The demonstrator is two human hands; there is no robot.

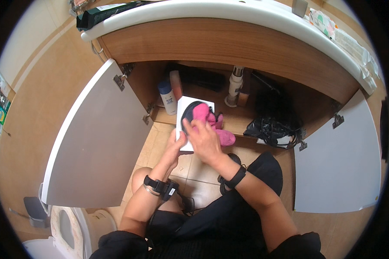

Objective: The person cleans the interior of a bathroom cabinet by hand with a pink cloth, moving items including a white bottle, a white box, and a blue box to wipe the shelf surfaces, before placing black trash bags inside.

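Note:
Before the open sink cabinet, my left hand (176, 144) grips the lower left edge of a small white open box (185, 146). A dark item (188, 113), partly covered, lies in the box. Over it is a bundle of bright pink fabric (226, 138), part of which hangs past the box's right side. My right hand (202, 139) is on the pink fabric with its index finger over the dark item; whether its fingers pinch anything is unclear. A white bottle with a blue cap (168, 98) stands on the cabinet floor just left of the box.
Two white cabinet doors (100, 139), (337, 155) stand swung out at both sides. A white drain pipe (235, 87) rises inside the cabinet. Black plastic bags and a coiled cable (269, 129) lie at its right. A toilet (79, 226) is at lower left.

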